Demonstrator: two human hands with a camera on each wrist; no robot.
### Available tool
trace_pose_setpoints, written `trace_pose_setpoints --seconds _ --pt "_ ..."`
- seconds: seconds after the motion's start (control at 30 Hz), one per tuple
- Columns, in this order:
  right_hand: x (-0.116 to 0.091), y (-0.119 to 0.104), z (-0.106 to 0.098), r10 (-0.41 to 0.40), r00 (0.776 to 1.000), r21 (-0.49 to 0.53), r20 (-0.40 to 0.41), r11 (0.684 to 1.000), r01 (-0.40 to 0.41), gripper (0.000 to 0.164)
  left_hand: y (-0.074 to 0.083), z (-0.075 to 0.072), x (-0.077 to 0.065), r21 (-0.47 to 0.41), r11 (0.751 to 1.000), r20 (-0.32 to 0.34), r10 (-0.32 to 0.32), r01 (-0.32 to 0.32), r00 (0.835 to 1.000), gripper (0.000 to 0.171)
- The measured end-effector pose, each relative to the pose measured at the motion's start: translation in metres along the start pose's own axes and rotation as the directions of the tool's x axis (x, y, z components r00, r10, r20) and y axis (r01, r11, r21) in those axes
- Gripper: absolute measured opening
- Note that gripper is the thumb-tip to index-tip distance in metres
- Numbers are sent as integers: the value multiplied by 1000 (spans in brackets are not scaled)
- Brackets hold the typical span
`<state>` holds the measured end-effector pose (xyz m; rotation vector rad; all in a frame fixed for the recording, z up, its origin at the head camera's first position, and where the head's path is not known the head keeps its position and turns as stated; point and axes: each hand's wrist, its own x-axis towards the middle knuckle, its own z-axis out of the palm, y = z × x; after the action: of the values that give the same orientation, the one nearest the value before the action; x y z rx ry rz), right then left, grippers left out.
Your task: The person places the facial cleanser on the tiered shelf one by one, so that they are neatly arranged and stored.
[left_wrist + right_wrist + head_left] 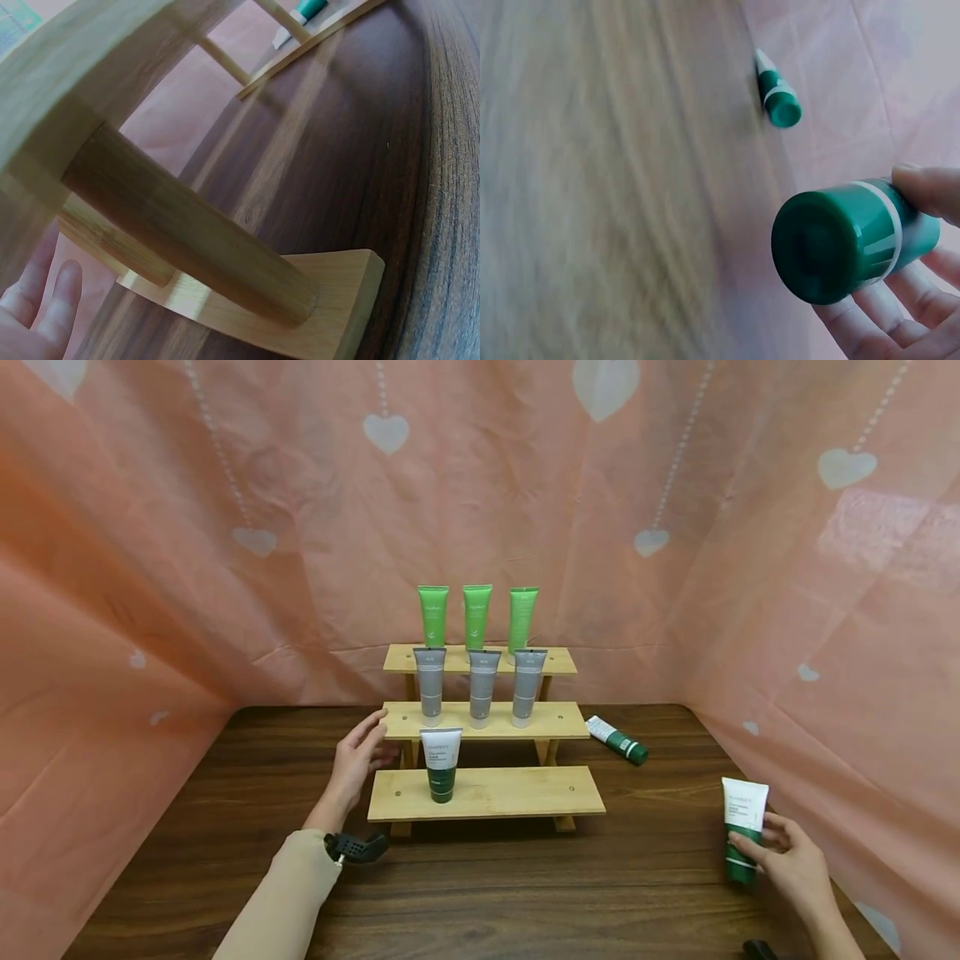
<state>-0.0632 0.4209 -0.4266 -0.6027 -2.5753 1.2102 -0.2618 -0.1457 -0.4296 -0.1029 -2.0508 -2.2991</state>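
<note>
In the head view my right hand (798, 864) grips a white and green squeeze tube (745, 806) above the right side of the table, cap end down. The right wrist view shows the tube's green cap (817, 247) between thumb and fingers. My left hand (358, 760) is at the left end of the middle shelf of a wooden three-step rack (487, 793), fingertips at the shelf edge. In the left wrist view its fingers (61, 307) are extended beside a rack post (187, 225). Another white and green tube (442, 764) stands at the left of the bottom shelf.
A further white and green tube (617, 740) lies on the table (525, 893) right of the rack. Grey tubes (483, 689) stand on the middle shelf, bright green tubes (477, 618) on the top one. A pink curtain (750, 610) surrounds the table's back and sides.
</note>
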Motion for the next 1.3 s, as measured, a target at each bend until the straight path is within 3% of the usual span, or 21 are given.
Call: trace_pose_setpoints --seconds 0.13,0.3,0.43,0.63,0.9,1.1,1.2,1.3 --pt "7 7 6 -37 998 136 -55 990 44 57 1 1 -1 -9 1000 -3 6 -6 1000 46" --pt "23 31 20 -97 987 221 -129 967 124 51 2 2 -2 -10 1000 -2 4 -4 1000 45" --pt "31 40 29 -160 975 196 -154 962 189 52 2 3 -2 -4 1000 1 3 -3 1000 45" --pt "2 -16 27 -200 975 147 -100 966 213 54 2 2 -2 -2 1000 -5 -2 2 1000 46" --pt "27 10 48 -271 952 123 -146 949 289 56 1 2 -1 -12 1000 -5 1 -1 1000 48" --pt "24 -12 56 -373 919 272 -125 878 394 50 3 1 -2 -3 1000 -1 -2 2 1000 46" --pt "17 -30 60 -421 899 287 -122 852 438 49 2 1 -3 -2 1000 -4 3 -3 1000 46" --pt "9 -50 65 -464 874 351 -146 802 484 48 2 1 -3 -1 1000 -2 11 -11 1000 46"
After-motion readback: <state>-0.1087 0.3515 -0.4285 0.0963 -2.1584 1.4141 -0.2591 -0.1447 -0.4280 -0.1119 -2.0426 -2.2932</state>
